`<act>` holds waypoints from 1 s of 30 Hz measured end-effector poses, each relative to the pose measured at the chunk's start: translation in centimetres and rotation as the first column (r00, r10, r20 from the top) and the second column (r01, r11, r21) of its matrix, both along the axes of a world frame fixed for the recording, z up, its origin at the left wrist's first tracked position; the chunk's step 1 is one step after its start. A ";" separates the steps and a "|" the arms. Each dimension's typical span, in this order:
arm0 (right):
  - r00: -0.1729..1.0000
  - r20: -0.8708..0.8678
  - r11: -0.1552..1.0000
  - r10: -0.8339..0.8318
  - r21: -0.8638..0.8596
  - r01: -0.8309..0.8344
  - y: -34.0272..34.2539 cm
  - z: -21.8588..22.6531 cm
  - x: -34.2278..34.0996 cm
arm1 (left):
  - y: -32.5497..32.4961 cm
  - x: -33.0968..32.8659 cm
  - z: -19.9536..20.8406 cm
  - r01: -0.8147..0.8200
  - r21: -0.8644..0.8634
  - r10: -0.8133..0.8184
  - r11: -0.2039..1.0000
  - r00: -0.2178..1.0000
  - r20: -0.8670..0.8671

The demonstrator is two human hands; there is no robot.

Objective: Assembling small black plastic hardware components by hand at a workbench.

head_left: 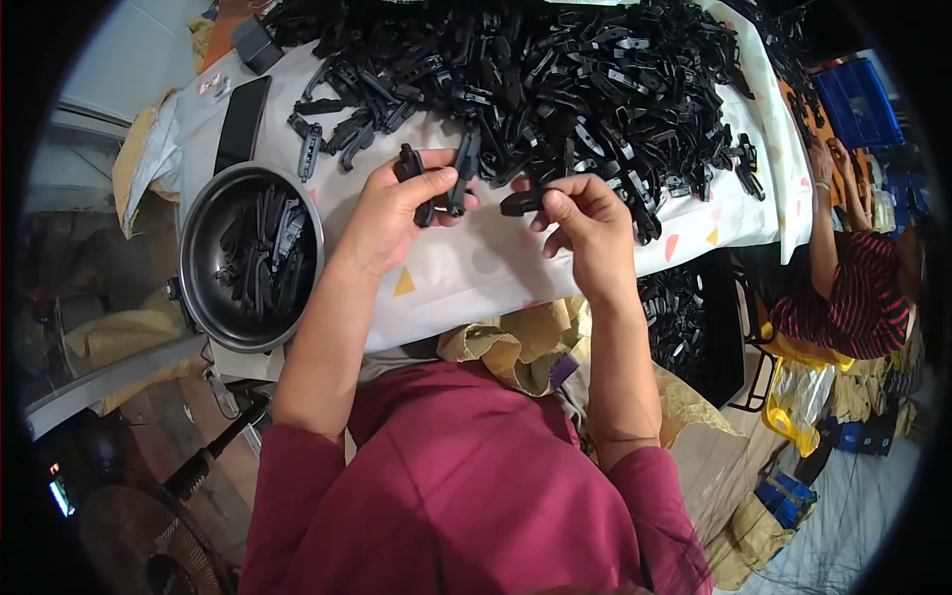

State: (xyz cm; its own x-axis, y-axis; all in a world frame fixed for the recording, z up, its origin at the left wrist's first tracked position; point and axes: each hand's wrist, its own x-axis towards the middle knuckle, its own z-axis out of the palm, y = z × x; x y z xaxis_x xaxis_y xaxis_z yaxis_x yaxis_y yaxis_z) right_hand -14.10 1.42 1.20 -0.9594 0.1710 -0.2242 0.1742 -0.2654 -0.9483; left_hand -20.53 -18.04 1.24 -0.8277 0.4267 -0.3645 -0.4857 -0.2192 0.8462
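My left hand (390,216) is closed around black plastic parts: one long part (408,163) stands up by the palm, and a second part (465,164) is pinched between thumb and fingers. To its right, my right hand (601,233) grips a short black plastic part (519,203) between thumb and fingertips. The two hands are apart, over the near side of the table. Just beyond them spreads a large pile of similar black plastic parts (516,74). Their exact kind cannot be made out.
Left of my hands, a steel bowl (190,288) contains several black parts. A dark phone-like slab (242,119) lies behind it on the patterned tablecloth (436,297). Brown paper (526,347) hangs below the edge. At right, another person (843,297) works near a blue crate (858,99).
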 end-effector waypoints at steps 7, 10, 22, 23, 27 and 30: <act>0.940 -0.333 0.997 0.079 0.018 -0.078 -2.3 0.7 1.2 | -0.6 1.4 3.1 0.256 -0.157 -0.286 0.954 0.935 -0.212; 0.878 -0.435 0.943 0.199 0.329 -0.051 -2.2 0.9 2.4 | -1.2 1.8 4.5 0.316 -0.222 -0.363 0.923 0.905 -0.221; 0.943 -0.242 0.933 0.227 0.333 -0.139 -3.4 -1.7 4.9 | -2.0 7.2 0.2 0.034 -0.487 -0.286 0.873 0.844 -0.454; 0.918 -0.289 0.891 0.272 0.437 -0.127 -3.5 -2.0 4.9 | -2.5 7.3 0.0 0.083 -0.461 -0.300 0.884 0.855 -0.422; 0.933 -0.194 0.903 0.303 0.371 -0.216 -4.0 -1.8 2.7 | -3.8 6.7 -1.5 0.137 -0.389 -0.277 0.911 0.902 -0.331; 0.894 -0.290 0.875 0.343 0.443 -0.192 -4.9 -1.3 1.9 | -4.1 6.3 -0.4 0.069 -0.491 -0.316 0.869 0.840 -0.441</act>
State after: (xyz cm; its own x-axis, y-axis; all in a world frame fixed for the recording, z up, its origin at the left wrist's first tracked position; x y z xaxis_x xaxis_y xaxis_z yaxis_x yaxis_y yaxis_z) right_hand -12.24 -3.47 -0.14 -0.9811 -0.1031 0.1636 -0.1779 0.1504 -0.9725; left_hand -14.19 -22.15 0.89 -0.8621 0.4927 -0.1186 0.0319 0.2863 0.9576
